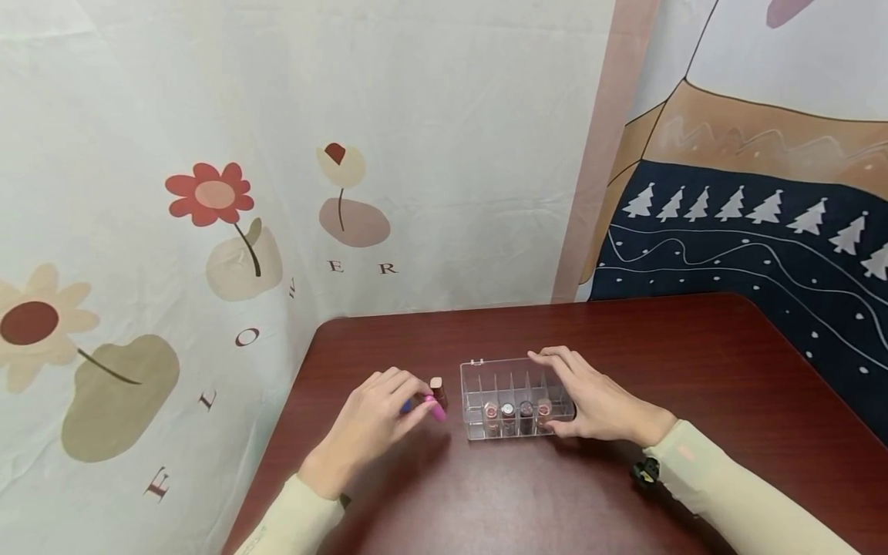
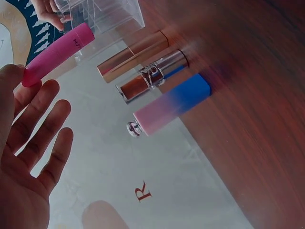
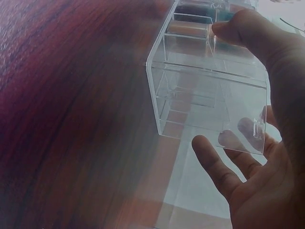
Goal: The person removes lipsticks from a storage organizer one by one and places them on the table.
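My left hand [image 1: 378,412] pinches a bright pink lipstick tube [image 2: 59,53] by one end between thumb and index finger; its other fingers are spread. Three tubes stand on the table beside that hand: a copper one [image 2: 133,56], a silver and brown one [image 2: 152,76] and a pink-to-blue one [image 2: 172,104]. In the head view the left hand hides most of them. My right hand [image 1: 597,397] grips the right end of a clear compartment box [image 3: 209,102], thumb at the front and fingers at the back. Several lipsticks [image 1: 509,416] stand in the box's front row.
The box sits on a dark red-brown table [image 1: 513,501], whose far edge meets a pale curtain [image 1: 451,193] printed with flowers. A navy cloth [image 1: 728,239] with white trees hangs at the right.
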Available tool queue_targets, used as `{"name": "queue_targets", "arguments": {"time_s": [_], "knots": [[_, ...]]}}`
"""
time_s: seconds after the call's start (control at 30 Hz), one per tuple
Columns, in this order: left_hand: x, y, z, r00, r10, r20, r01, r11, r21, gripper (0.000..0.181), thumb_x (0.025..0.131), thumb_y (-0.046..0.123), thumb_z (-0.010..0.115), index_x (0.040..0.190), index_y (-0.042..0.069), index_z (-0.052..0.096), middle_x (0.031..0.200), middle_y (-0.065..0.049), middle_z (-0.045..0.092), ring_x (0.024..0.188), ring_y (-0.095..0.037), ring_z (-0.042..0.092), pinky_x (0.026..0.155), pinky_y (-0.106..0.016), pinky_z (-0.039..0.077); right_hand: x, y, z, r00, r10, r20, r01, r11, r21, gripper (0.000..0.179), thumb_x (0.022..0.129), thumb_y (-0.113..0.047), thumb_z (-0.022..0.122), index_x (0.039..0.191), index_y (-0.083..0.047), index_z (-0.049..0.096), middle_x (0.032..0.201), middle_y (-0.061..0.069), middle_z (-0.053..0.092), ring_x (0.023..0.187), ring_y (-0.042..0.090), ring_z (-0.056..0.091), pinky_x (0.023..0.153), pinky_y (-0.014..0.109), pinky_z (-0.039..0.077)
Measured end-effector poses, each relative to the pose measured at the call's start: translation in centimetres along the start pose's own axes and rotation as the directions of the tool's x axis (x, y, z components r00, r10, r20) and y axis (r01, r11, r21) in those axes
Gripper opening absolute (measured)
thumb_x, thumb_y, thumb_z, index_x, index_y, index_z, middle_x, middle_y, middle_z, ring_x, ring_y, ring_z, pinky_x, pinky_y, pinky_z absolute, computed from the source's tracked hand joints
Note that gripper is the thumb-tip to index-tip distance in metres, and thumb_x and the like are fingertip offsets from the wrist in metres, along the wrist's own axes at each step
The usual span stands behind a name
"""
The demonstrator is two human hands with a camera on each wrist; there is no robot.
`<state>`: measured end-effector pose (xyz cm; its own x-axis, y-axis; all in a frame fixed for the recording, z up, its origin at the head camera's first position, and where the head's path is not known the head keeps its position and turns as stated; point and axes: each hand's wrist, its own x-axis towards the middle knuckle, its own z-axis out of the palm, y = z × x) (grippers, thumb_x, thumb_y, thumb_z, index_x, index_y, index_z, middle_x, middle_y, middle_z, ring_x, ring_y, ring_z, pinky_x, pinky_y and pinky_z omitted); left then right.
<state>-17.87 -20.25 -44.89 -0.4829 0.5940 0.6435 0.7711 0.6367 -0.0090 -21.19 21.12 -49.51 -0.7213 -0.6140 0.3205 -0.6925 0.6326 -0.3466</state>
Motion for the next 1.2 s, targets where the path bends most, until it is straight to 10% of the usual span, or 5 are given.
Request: {"name": "queue_targets", "arguments": {"time_s": [1.2], "knots": [[-4.7,-3.0,-2.8,0.994,-0.104,0.029,0.101,0.992,0.079,0.024,0.090,0.018,0.097,0.105,0.018,0.079,0.095,0.009,0.079,0.083,-0.011,0.068,0.073,-0.035,0.059,-0.1,-0.2,0.1,1.000,0.026,0.014,-0.026,1.000,0.010,0.120,0.080,-0.032,0.108,0.178,-0.011,0.042,0.169,0.009,0.051,0.150,0.028,0.060,0.105,0.045,0.068]]}}
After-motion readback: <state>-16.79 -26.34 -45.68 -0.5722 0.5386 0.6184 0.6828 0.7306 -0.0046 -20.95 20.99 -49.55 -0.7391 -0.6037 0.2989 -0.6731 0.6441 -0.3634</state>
